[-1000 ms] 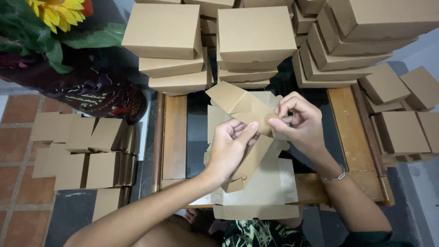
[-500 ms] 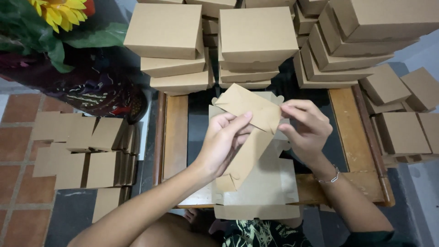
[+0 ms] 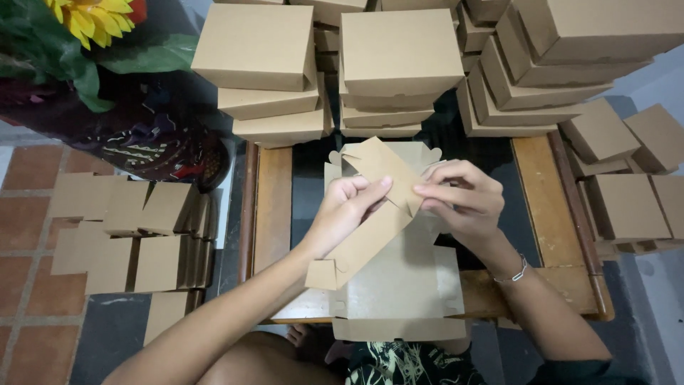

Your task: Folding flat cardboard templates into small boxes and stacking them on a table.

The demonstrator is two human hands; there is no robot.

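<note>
A flat box blank (image 3: 377,214) of plain brown cardboard, matte and smooth, is held up at a slant over the middle of the counter (image 3: 274,214). It is a long strip with notched tabs at its upper end and a small square flap at its lower left corner. The left hand (image 3: 345,214) grips it from the left, fingers curled closed over its front face with the thumb behind. The right hand (image 3: 459,199) meets it from the right, fingertips pinched shut on the pointed tab near the top edge. The two hands nearly touch across the cardboard.

Under the strip lies a larger unfolded blank (image 3: 402,292), flat on the counter, with scalloped tabs along its far edge and a folded lip on the near side. The counter is wooden, with a dark centre panel.

Beyond it rise stacks of finished boxes (image 3: 399,57), square-edged and lidded, and more to the right (image 3: 627,207). Flat blanks (image 3: 128,228) lie fanned on the tiled floor (image 3: 28,171) to the left. A yellow sunflower (image 3: 92,18) with green leaves sits at the top left corner.
</note>
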